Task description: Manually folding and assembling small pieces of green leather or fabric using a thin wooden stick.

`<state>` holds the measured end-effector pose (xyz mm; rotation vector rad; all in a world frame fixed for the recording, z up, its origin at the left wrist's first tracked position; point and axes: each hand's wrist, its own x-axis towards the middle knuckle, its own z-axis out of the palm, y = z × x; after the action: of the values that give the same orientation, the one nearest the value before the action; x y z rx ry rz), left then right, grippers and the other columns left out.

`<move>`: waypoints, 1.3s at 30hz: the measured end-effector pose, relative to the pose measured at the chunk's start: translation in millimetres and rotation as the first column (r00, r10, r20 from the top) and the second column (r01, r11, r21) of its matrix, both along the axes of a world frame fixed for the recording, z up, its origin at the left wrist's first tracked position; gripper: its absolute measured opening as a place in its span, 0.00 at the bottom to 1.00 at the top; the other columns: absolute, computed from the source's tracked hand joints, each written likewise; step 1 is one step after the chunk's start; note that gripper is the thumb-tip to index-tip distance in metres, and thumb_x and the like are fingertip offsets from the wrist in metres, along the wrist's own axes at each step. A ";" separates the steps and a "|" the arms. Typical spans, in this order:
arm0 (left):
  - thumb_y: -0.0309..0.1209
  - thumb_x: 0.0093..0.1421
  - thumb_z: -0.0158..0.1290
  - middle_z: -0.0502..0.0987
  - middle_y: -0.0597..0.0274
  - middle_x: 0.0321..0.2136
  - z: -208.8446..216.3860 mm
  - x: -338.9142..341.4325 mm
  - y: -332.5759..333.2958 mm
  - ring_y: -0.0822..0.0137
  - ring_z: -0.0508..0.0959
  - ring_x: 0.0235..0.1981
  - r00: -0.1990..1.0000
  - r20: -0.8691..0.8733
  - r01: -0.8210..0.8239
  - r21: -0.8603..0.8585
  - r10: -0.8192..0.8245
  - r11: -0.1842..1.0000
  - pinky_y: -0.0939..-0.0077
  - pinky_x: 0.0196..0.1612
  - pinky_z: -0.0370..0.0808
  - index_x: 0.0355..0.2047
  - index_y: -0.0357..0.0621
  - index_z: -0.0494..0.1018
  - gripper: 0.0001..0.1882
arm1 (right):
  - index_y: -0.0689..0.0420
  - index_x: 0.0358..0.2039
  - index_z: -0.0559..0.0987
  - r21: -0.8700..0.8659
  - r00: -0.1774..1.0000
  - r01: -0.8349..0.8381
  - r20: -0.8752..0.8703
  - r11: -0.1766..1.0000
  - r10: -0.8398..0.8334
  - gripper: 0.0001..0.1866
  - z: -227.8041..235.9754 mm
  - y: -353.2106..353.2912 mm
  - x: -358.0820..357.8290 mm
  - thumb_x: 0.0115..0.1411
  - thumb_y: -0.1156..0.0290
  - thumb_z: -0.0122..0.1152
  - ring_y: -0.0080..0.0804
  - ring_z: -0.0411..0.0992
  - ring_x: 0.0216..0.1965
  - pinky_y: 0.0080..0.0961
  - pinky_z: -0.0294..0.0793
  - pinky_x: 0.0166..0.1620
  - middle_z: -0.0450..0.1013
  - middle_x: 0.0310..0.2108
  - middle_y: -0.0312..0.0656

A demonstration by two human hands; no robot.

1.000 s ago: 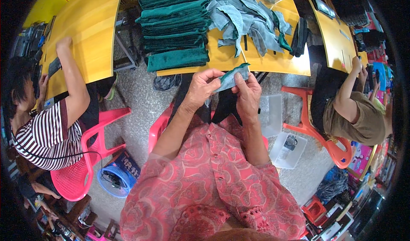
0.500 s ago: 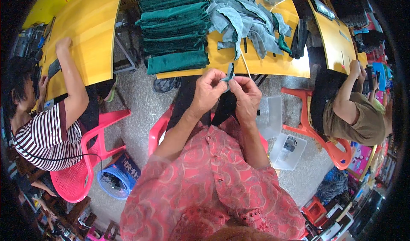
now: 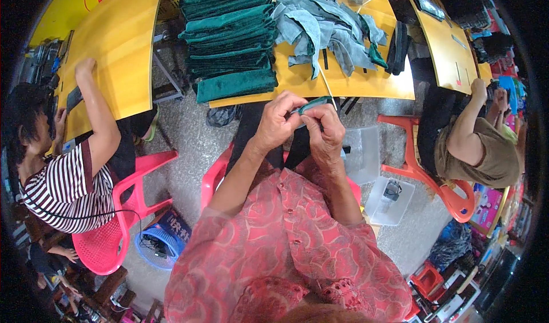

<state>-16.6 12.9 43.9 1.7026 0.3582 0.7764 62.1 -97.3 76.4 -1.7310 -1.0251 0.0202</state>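
Just off the front edge of the yellow table [image 3: 377, 88], both hands pinch one small strip of green velvet fabric [image 3: 316, 102]. My left hand [image 3: 277, 123] is closed on its left end, fingertips together. My right hand [image 3: 326, 133] grips it from the right, with the fingers curled over. Most of the strip is hidden by the fingers. A thin pale stick [image 3: 326, 84] slants over the table edge above my right hand. Beyond lie a loose heap of grey-backed green fabric pieces [image 3: 337, 31] and, to its left, a tall stack of folded dark green velvet [image 3: 229, 37].
Black folded pieces [image 3: 398, 48] lie at the table's right. Clear plastic bins [image 3: 390, 201] stand on the floor at right. Co-workers sit on both sides, one on a pink chair [image 3: 100, 246], one by an orange stool [image 3: 409, 174]. A blue basket [image 3: 154, 248] is at lower left.
The strip has turned from upright, grey side showing, to slanting rightward with its green side showing. My right hand has rolled over and shifted slightly left.
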 end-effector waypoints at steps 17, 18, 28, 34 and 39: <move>0.16 0.56 0.48 0.74 0.66 0.34 -5.6 -1.1 -10.1 0.79 0.74 0.32 0.999 0.025 0.039 -0.638 -0.030 0.769 0.83 0.35 0.73 0.36 0.39 0.67 0.09 | 0.62 0.38 0.75 0.032 0.720 0.113 -0.691 0.993 -0.059 0.06 -4.5 -1.5 -15.5 0.61 0.75 0.58 0.16 0.68 0.30 0.13 0.69 0.35 0.72 0.31 0.33; 0.16 0.56 0.48 0.74 0.66 0.34 -4.8 0.0 -9.1 0.79 0.74 0.32 0.999 0.025 0.040 -0.637 -0.031 0.770 0.83 0.35 0.73 0.36 0.39 0.67 0.09 | 0.62 0.38 0.75 0.057 0.688 0.146 -0.723 0.988 -0.060 0.07 -3.3 0.4 -14.7 0.61 0.75 0.58 0.16 0.68 0.30 0.13 0.69 0.35 0.72 0.31 0.33; 0.18 0.55 0.52 0.74 0.69 0.27 -6.3 1.8 -10.1 0.80 0.73 0.29 0.999 -0.032 -0.009 -0.453 -0.006 0.892 0.84 0.32 0.72 0.34 0.37 0.71 0.06 | 0.62 0.36 0.76 0.079 0.593 0.139 -0.805 0.987 -0.018 0.08 -17.2 -1.5 -4.5 0.58 0.73 0.62 0.16 0.69 0.28 0.14 0.70 0.31 0.74 0.29 0.34; 0.18 0.53 0.52 0.74 0.69 0.26 -0.9 -1.1 -8.6 0.80 0.73 0.28 0.999 -0.030 0.011 -0.419 -0.026 0.908 0.84 0.31 0.71 0.35 0.37 0.71 0.09 | 0.62 0.33 0.76 0.054 0.648 0.139 -0.760 0.989 -0.050 0.06 -11.7 2.0 -5.0 0.58 0.73 0.62 0.19 0.70 0.27 0.16 0.71 0.32 0.74 0.30 0.34; 0.17 0.51 0.51 0.73 0.68 0.25 -5.2 2.9 -11.9 0.80 0.72 0.26 0.998 -0.061 -0.039 -0.390 0.016 0.920 0.84 0.30 0.71 0.35 0.37 0.71 0.10 | 0.61 0.31 0.75 -0.041 0.860 0.218 -0.465 0.975 -0.212 0.03 -26.8 0.8 -9.2 0.59 0.76 0.59 0.17 0.68 0.27 0.14 0.68 0.31 0.72 0.28 0.33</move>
<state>-13.8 1.0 38.7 1.3450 0.5402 0.6278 52.9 -96.5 49.6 -1.7057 -0.4715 0.2761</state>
